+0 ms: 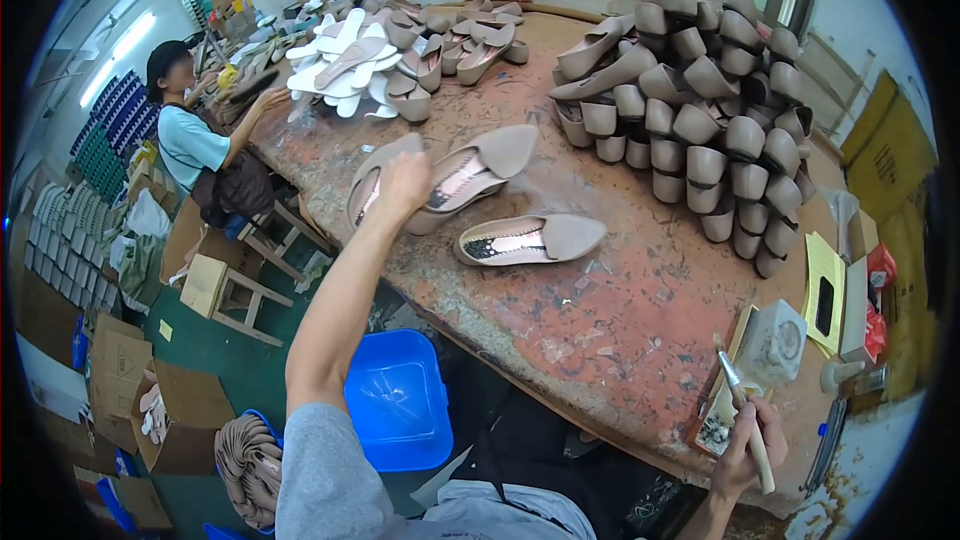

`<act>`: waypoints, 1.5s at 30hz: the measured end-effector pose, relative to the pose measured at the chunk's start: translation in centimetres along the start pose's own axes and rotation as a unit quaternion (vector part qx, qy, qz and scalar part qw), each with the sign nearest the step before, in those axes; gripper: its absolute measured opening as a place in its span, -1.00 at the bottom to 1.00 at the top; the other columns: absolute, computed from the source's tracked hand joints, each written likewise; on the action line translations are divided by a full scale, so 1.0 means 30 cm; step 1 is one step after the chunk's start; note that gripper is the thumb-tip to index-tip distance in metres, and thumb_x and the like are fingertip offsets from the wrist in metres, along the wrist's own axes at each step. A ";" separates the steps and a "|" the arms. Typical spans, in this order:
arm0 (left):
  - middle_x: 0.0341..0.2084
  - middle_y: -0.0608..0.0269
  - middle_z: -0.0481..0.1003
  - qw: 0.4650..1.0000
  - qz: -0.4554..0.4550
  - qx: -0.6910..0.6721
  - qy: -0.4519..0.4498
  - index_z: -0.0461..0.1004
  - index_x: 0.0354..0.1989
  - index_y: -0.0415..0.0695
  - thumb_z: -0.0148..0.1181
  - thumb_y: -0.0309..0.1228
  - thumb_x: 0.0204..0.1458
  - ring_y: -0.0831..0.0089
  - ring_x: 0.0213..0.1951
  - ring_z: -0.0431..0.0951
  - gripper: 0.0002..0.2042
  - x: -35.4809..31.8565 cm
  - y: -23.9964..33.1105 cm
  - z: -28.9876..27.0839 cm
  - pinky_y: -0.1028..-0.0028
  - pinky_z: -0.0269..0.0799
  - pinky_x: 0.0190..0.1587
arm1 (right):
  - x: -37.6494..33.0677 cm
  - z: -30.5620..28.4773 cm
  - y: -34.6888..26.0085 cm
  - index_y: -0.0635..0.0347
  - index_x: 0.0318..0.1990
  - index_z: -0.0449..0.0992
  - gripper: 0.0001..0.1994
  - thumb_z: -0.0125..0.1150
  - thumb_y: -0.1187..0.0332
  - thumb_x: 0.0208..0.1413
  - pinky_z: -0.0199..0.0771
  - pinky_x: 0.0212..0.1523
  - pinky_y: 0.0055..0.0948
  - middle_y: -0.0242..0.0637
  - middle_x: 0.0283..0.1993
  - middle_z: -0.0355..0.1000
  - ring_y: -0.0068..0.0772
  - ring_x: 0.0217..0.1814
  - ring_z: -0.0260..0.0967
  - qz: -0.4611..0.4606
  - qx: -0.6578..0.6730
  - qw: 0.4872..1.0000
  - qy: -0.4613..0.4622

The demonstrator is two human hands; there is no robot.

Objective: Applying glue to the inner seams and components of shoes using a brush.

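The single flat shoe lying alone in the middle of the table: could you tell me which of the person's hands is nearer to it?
Left. The left hand is just up-left of the flat shoe; the right hand, holding a brush, is far off at the table's near edge.

left hand (404, 183) hides part of a shoe (372, 185).

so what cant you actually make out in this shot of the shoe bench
- Head view: the left hand covers part of the beige shoe it rests on, so its grip is unclear.
- What the brush in the right hand is dipped in: the small tray is too small and partly hidden by the hand.
- Lower shoes in the stacked pile hide behind the front ones.
- Items at the right rim bend and blur.
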State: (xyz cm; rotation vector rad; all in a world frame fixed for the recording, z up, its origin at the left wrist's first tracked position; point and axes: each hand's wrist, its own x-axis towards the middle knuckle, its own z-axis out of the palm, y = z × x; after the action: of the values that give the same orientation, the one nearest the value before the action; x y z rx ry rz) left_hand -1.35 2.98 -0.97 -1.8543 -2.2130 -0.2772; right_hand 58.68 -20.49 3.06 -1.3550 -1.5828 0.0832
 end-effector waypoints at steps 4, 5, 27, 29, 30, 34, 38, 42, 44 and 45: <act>-0.30 -0.27 0.71 0.997 0.042 -0.062 -0.006 0.76 -0.25 -0.20 0.21 -0.38 0.20 -0.18 -0.20 0.77 -0.79 -0.002 0.341 -0.104 -0.05 0.71 -0.08 | -0.004 -0.014 0.000 0.45 -0.05 0.66 -0.81 0.23 0.46 0.42 0.23 -0.41 -0.54 -0.35 -0.40 0.47 -0.62 -0.44 0.28 0.008 0.000 1.000 0.018; -0.29 -0.25 0.70 0.995 0.057 -0.061 -0.054 0.75 -0.24 -0.16 0.20 -0.32 0.25 -0.21 -0.21 0.75 -0.77 -0.029 0.395 -0.122 -0.07 0.67 -0.06 | -0.005 -0.022 -0.011 0.45 -0.06 0.66 -0.81 0.23 0.45 0.42 0.23 -0.41 -0.53 -0.36 -0.41 0.46 -0.62 -0.45 0.27 0.015 -0.007 1.000 0.024; 0.31 -0.50 0.38 0.912 0.065 -0.342 -0.217 0.47 0.35 -0.28 0.27 -0.22 0.25 -0.43 0.23 0.52 -0.44 -0.467 0.975 -0.144 -0.25 0.46 0.28 | -0.004 -0.017 0.005 0.46 -0.08 0.68 -0.83 0.33 0.48 0.32 0.42 -0.27 -0.47 -0.27 -0.34 0.56 -0.50 -0.37 0.42 0.025 -0.014 0.997 0.067; 0.40 -0.40 0.28 0.918 0.238 -0.295 -0.113 0.41 0.47 -0.17 0.38 -0.05 0.22 -0.41 0.42 0.31 -0.29 -0.587 1.021 -0.173 -0.30 0.33 0.39 | -0.001 -0.051 0.017 0.45 -0.06 0.69 -0.82 0.36 0.46 0.34 0.42 -0.26 -0.48 -0.27 -0.33 0.58 -0.52 -0.38 0.42 0.022 -0.017 0.997 0.069; 0.35 -0.28 0.32 0.900 0.304 -0.290 -0.117 0.45 0.46 -0.07 0.45 0.05 0.16 -0.32 0.49 0.17 -0.25 -0.624 1.036 -0.192 -0.28 0.29 0.39 | -0.012 -0.071 0.031 0.47 -0.08 0.68 -0.84 0.37 0.52 0.28 0.46 -0.25 -0.44 -0.20 -0.34 0.57 -0.42 -0.37 0.45 0.048 -0.021 0.996 0.072; 0.07 0.01 0.44 0.896 0.347 -0.206 -0.187 0.59 0.20 -0.03 0.52 0.11 0.04 0.02 0.20 0.42 -0.36 -0.692 1.074 -0.194 -0.07 0.43 0.05 | -0.014 -0.145 0.072 0.48 -0.06 0.67 -0.80 0.45 0.61 0.18 0.49 -0.21 -0.44 -0.15 -0.35 0.58 -0.36 -0.31 0.50 0.040 -0.074 0.995 0.060; -0.15 0.12 0.50 0.888 0.384 -0.173 -0.183 0.61 0.00 -0.03 0.47 0.06 0.11 0.06 0.01 0.52 -0.53 -0.848 1.077 -0.193 0.02 0.39 -0.08 | -0.039 -0.254 0.091 0.46 -0.06 0.68 -0.80 0.46 0.54 0.21 0.49 -0.20 -0.46 -0.18 -0.36 0.58 -0.39 -0.27 0.52 0.085 -0.089 0.992 0.028; 0.19 -0.09 0.47 0.916 0.344 -0.165 -0.120 0.52 0.40 -0.06 0.34 0.07 0.21 -0.21 0.35 0.40 -0.34 -0.778 1.151 -0.331 -0.50 0.16 0.40 | -0.019 -0.348 0.080 0.35 -0.26 0.73 -0.91 0.45 0.49 0.16 0.44 -0.40 -0.36 -0.21 -0.40 0.59 -0.40 -0.45 0.47 0.162 -0.158 0.974 0.012; 0.32 -0.13 0.40 0.870 0.443 -0.207 -0.061 0.49 0.44 -0.02 0.35 -0.18 0.19 -0.26 0.46 0.30 -0.39 -0.629 1.267 -0.239 -0.48 0.13 0.43 | 0.023 -0.319 0.112 0.31 -0.30 0.75 -0.94 0.46 0.50 0.13 0.46 -0.40 -0.36 -0.20 -0.41 0.63 -0.36 -0.46 0.48 0.155 -0.229 0.960 -0.037; 0.37 -0.12 0.36 0.857 0.478 -0.185 -0.046 0.49 0.44 0.00 0.34 -0.25 0.17 -0.28 0.49 0.26 -0.40 -0.572 1.320 -0.145 -0.44 0.26 0.38 | 0.054 -0.291 0.131 0.26 -0.33 0.76 -0.96 0.49 0.50 0.10 0.48 -0.41 -0.34 -0.21 -0.40 0.68 -0.30 -0.46 0.50 0.145 -0.228 0.960 -0.067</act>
State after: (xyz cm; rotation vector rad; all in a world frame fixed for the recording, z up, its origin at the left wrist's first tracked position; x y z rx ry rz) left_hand 40.74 -7.43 -2.37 -2.9380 -1.0521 -0.4248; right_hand 67.77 -22.34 5.94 -1.9762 -1.5600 -0.0151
